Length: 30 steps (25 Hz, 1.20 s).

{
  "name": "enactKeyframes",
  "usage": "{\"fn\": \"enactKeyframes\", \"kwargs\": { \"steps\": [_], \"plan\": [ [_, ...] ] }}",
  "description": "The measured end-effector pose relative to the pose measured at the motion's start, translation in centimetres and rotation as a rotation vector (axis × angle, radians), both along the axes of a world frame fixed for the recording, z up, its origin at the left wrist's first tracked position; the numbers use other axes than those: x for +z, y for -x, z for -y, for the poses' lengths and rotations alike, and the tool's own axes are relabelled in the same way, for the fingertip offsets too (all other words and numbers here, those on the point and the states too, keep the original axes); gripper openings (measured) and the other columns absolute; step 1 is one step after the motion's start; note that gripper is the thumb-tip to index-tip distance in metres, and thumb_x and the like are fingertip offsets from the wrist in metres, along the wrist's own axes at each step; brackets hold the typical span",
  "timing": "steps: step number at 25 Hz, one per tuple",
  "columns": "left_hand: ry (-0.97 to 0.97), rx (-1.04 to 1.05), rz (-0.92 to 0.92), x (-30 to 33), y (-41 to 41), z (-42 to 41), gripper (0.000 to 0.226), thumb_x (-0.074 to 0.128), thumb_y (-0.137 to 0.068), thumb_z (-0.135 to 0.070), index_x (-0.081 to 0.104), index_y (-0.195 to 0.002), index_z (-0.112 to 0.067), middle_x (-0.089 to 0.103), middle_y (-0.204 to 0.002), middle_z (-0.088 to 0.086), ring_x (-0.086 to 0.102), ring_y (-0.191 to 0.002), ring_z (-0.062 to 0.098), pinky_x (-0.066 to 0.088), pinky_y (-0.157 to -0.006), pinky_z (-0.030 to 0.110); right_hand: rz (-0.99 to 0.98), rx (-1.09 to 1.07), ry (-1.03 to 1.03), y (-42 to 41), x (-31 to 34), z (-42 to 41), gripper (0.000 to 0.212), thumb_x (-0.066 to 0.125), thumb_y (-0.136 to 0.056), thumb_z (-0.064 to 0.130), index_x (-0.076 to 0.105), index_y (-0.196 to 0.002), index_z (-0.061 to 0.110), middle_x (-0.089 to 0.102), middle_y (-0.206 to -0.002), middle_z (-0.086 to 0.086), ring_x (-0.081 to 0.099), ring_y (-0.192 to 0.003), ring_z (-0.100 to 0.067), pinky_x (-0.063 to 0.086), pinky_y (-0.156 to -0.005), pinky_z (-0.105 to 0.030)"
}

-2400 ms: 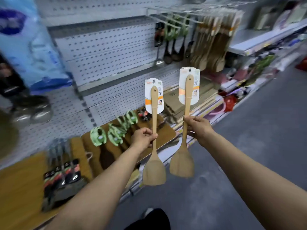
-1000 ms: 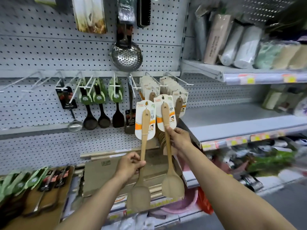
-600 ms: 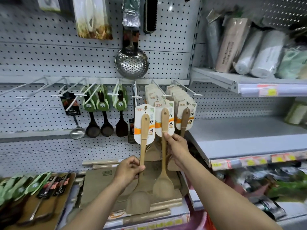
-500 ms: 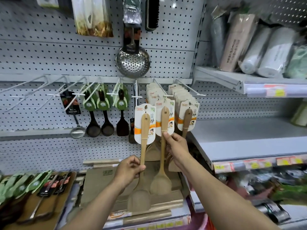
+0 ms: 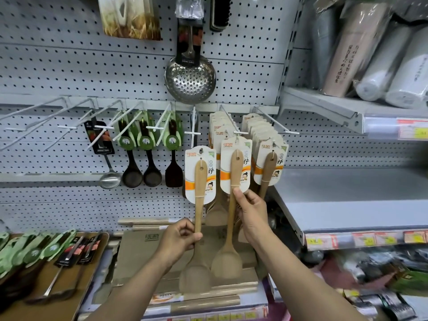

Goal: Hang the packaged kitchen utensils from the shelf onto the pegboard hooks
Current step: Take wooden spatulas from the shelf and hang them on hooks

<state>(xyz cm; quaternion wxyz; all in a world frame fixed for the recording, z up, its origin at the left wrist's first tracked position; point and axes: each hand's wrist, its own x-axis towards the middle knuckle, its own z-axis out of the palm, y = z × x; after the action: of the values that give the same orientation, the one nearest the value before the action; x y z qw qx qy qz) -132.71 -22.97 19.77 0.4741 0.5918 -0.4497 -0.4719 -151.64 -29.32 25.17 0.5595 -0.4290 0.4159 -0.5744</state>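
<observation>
The pegboard (image 5: pixel 69 72) is filling the wall, its white hooks jutting toward the viewer, with a grey shelf (image 5: pixel 347 198) sitting to the right. On the hooks, a steel skimmer (image 5: pixel 190 79) is hanging above two packed rows of carded wooden spatulas (image 5: pixel 269 167).

The right hand (image 5: pixel 251 216) is gripping the handle of one wooden spatula (image 5: pixel 231 205), its fingers curled round just below the card, and is holding the card's top right at the tip of a hook (image 5: pixel 235 126); whether the hole is on the wire yet cannot be told. The left hand (image 5: pixel 178 239) is gripping a second spatula (image 5: pixel 199 205) lower on its handle, waiting just left of the first.

Both spatulas are standing upright, long axis vertical, blades down, carded ends up. They are likely light and stiff, the wood offering good grip; the thin card is the weak part, so taking hold high on the handle near the card probably gives the steadiest aim at the hook.
</observation>
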Motion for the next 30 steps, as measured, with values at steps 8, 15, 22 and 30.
{"fn": "enactKeyframes", "kwargs": {
  "steps": [8, 15, 22, 30],
  "plan": [
    [-0.001, 0.010, -0.003, -0.3, -0.2, 0.0, 0.019, 0.075, -0.079, -0.002, 0.057, -0.075, -0.007, 0.067, -0.071, 0.005, 0.065, -0.071, 0.014, 0.054, -0.068, 0.033, 0.003, 0.044, -0.023, 0.0, -0.4, 0.1, 0.014, 0.073, -0.086, 0.028, 0.078, -0.091, 0.016, 0.075, -0.087, -0.007, 0.066, -0.084, -0.021, 0.052, -0.087, -0.042],
    [-0.003, 0.005, 0.006, -0.2, -0.2, -0.3, 0.019, 0.075, -0.079, -0.002, 0.057, -0.075, -0.008, 0.066, -0.069, 0.003, 0.064, -0.069, 0.012, 0.054, -0.065, 0.029, -0.018, -0.004, -0.054, -0.8, 0.4, 1.7, 0.019, 0.072, -0.090, 0.027, 0.076, -0.097, 0.010, 0.077, -0.090, -0.007, 0.069, -0.086, -0.022, 0.055, -0.087, -0.038],
    [0.003, 0.006, 0.003, 0.0, 0.5, -0.5, 0.020, 0.075, -0.079, 0.000, 0.056, -0.074, -0.007, 0.064, -0.067, 0.002, 0.062, -0.069, 0.013, 0.054, -0.063, 0.027, -0.046, 0.006, -0.150, -2.4, 1.5, 5.3, 0.019, 0.069, -0.092, 0.026, 0.074, -0.106, 0.013, 0.078, -0.100, -0.004, 0.074, -0.093, -0.019, 0.060, -0.081, -0.031],
    [0.014, -0.016, -0.005, 0.5, 0.8, -0.6, 0.020, 0.075, -0.079, -0.002, 0.056, -0.075, -0.008, 0.064, -0.071, 0.003, 0.060, -0.071, 0.015, 0.052, -0.065, 0.029, -0.229, -0.011, -0.200, -1.7, 2.2, 5.8, 0.041, 0.070, -0.089, 0.043, 0.068, -0.118, 0.014, 0.075, -0.105, -0.002, 0.068, -0.103, -0.019, 0.054, -0.099, -0.042]
  ]
}}
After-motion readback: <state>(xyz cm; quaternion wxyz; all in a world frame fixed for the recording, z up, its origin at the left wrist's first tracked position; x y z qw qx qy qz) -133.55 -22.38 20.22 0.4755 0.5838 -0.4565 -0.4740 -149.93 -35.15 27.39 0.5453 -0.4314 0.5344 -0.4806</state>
